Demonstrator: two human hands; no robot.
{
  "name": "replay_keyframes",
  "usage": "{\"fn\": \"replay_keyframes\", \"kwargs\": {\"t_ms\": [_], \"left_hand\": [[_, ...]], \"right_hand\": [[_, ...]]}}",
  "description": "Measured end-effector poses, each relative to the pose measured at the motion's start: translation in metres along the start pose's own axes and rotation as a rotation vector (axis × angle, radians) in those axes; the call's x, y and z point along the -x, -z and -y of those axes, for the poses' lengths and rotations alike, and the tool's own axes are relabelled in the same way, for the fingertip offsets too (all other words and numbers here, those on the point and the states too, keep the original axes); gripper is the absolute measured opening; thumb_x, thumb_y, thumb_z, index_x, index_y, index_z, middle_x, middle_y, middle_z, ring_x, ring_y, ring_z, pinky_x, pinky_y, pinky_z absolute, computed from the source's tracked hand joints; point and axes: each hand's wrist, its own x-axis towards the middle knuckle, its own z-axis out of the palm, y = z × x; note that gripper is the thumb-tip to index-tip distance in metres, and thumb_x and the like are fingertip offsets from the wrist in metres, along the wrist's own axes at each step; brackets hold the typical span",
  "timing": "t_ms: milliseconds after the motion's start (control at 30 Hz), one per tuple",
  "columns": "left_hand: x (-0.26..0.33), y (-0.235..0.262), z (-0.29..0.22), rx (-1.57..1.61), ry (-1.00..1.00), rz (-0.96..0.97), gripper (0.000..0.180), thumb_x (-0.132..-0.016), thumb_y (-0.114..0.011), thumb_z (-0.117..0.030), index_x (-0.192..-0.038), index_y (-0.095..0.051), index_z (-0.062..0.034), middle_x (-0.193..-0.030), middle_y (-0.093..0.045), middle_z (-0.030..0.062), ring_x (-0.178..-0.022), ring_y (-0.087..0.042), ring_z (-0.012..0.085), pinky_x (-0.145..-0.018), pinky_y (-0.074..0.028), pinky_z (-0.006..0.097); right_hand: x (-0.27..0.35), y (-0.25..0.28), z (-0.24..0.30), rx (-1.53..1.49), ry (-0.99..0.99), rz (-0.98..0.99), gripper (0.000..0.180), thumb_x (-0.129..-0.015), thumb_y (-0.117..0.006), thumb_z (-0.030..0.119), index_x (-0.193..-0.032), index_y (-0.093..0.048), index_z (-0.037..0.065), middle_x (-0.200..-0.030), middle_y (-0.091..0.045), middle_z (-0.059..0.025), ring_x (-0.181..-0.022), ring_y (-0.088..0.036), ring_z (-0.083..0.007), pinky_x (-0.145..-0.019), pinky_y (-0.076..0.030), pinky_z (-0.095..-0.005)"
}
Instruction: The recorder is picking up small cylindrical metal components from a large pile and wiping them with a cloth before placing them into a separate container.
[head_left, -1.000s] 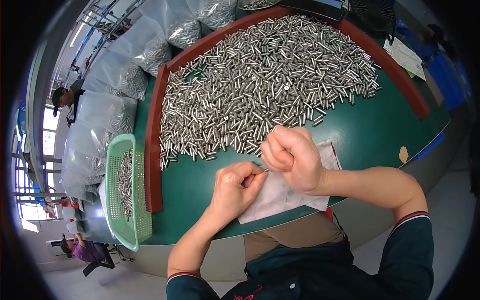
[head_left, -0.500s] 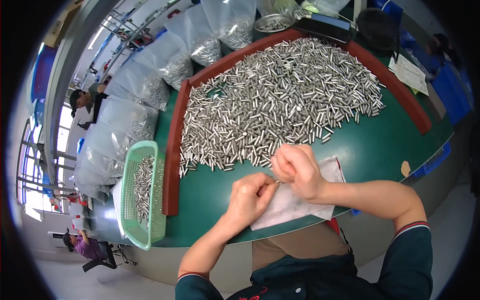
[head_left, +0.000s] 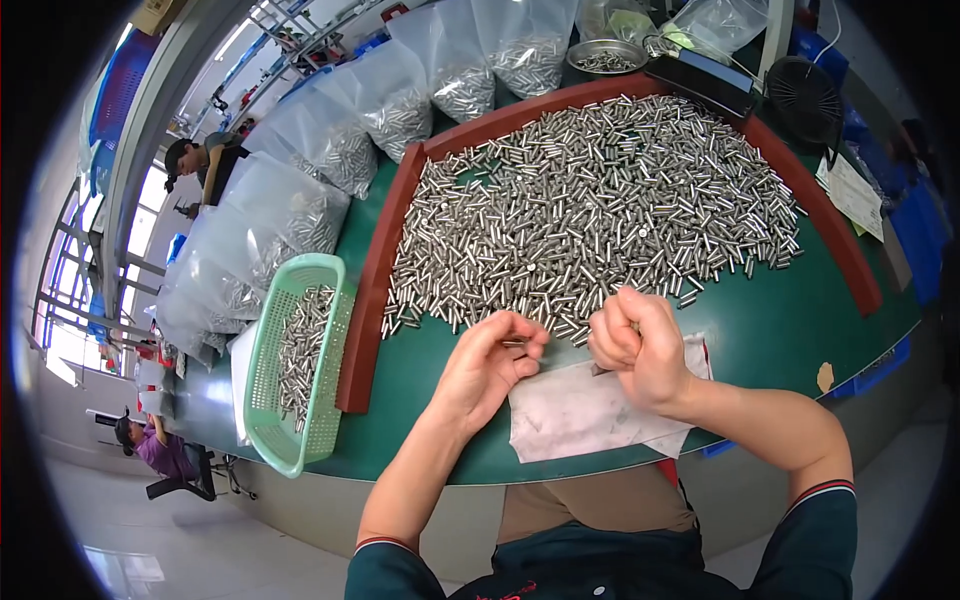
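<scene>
Many short shiny metal pins (head_left: 600, 200) lie in a wide heap on the green table. Just in front of the heap's near edge is my left hand (head_left: 483, 368), palm turned partly up and fingers curled in. A metal pin (head_left: 514, 343) shows between its fingers and thumb. To its right, my right hand (head_left: 645, 350) is closed in a loose fist above a stained white cloth (head_left: 565, 415). A small grey bit shows under its fingers, but what it holds is mostly hidden. The hands are apart.
A red-brown rail (head_left: 372, 290) borders the heap. On the left stands a green basket (head_left: 262, 440) with pins in it. Clear bags (head_left: 400, 115) of pins line the far side, near a metal bowl (head_left: 607, 58), a dark phone-like device (head_left: 703, 85) and a black fan (head_left: 803, 97).
My hands have moved apart; the left has turned palm up and its fingers have loosened. The right has shifted a little right. The whole view has also shifted.
</scene>
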Motion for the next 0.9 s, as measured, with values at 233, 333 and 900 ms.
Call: {"fn": "replay_keyframes", "kwargs": {"t_ms": [233,333,900], "left_hand": [[-0.013,-0.005,0.008,-1.225,-0.556,-0.376,0.017,-0.068,-0.070,-0.012,-0.071,-0.059,0.0003,-0.048,-0.039,-0.0012,-0.043,-0.034,0.0061,-0.040,-0.028,0.023],[-0.013,-0.013,0.011,-1.411,-0.650,-0.418,0.014,-0.066,-0.069,-0.010,-0.071,-0.059,-0.0013,-0.045,-0.038,0.0034,-0.040,-0.035,0.0130,-0.040,-0.031,0.028],[0.013,-0.031,0.027,-1.436,-0.522,0.012,0.006,-0.065,-0.066,-0.003,-0.069,-0.062,-0.0016,-0.048,-0.046,0.0078,-0.041,-0.044,0.0189,-0.041,-0.035,0.030]], "right_hand": [[0.001,0.000,0.000,0.038,0.011,0.014,0.044,-0.089,-0.032,0.026,-0.047,-0.027,0.011,-0.042,-0.026,0.0005,-0.038,-0.017,-0.0082,-0.038,-0.016,-0.0245],[0.002,0.000,-0.001,0.042,0.024,0.026,0.044,-0.089,-0.033,0.026,-0.048,-0.027,0.011,-0.042,-0.026,0.0006,-0.038,-0.017,-0.0082,-0.039,-0.017,-0.0245],[0.004,0.003,0.005,-0.073,-0.027,-0.021,0.044,-0.090,-0.029,0.026,-0.048,-0.026,0.011,-0.042,-0.025,0.0014,-0.039,-0.018,-0.0083,-0.040,-0.017,-0.0242]]}}
